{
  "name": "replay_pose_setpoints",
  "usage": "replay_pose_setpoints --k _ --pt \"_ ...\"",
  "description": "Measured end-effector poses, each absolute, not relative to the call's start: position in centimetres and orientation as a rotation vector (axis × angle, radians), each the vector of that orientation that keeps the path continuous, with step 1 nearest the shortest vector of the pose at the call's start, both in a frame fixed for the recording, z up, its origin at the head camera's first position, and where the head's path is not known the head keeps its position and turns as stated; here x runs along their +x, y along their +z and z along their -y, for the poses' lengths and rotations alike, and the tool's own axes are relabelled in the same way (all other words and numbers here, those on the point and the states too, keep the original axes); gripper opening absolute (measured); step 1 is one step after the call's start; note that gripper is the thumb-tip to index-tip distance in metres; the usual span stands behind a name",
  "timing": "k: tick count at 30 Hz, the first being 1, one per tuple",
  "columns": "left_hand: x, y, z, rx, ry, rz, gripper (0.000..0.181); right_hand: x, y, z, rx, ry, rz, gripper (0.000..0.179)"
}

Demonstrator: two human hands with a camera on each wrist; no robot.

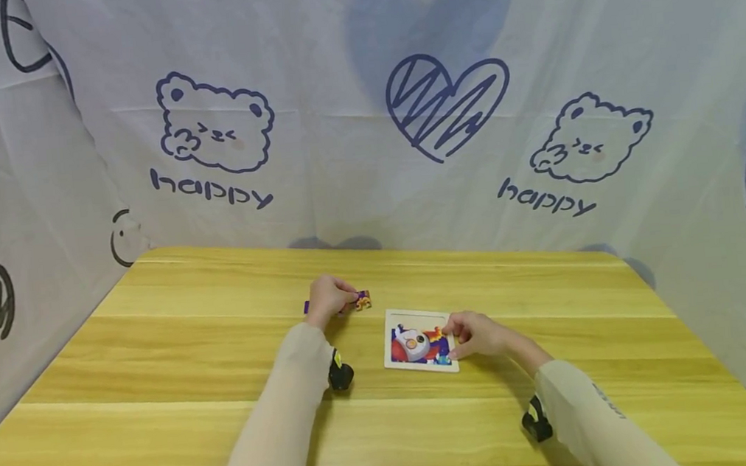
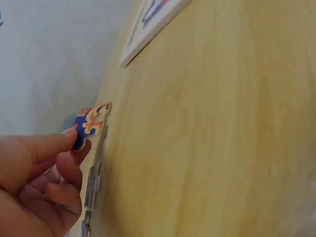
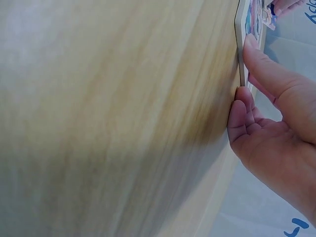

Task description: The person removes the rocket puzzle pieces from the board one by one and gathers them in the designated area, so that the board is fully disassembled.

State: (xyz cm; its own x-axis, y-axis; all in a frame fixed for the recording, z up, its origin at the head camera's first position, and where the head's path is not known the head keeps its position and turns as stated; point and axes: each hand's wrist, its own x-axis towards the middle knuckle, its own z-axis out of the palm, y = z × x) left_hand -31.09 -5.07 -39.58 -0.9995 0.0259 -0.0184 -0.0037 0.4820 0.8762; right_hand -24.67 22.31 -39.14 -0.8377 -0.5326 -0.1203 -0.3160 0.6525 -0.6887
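My left hand [image 1: 330, 297] pinches a jigsaw piece [image 2: 91, 121] between thumb and forefinger, just above the table. The piece is purple-blue with orange and yellow swirls. Beneath the curled fingers in the left wrist view lie more jigsaw pieces [image 2: 92, 185], partly hidden by the hand. To the right is a square puzzle board [image 1: 385, 343] with a pale frame, partly filled with a picture of a white round-headed figure. My right hand [image 1: 482, 333] holds this board at its right edge. The thumb lies on top, and the lower fingers curl against the side in the right wrist view.
The wooden table [image 1: 158, 370] carries the board and pieces. A white cloth [image 1: 341, 176] printed with bears and hearts hangs behind its far edge and at the sides. Small black cameras [image 1: 341, 375] sit at both wrists.
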Motion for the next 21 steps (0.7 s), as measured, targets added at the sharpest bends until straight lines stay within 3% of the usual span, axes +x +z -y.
replay_pose_setpoints --k 21 --pt "-30.92 -39.25 4.60 0.051 1.519 -2.746 0.014 -24.55 -39.09 -22.41 -0.676 -1.037 -2.533 0.026"
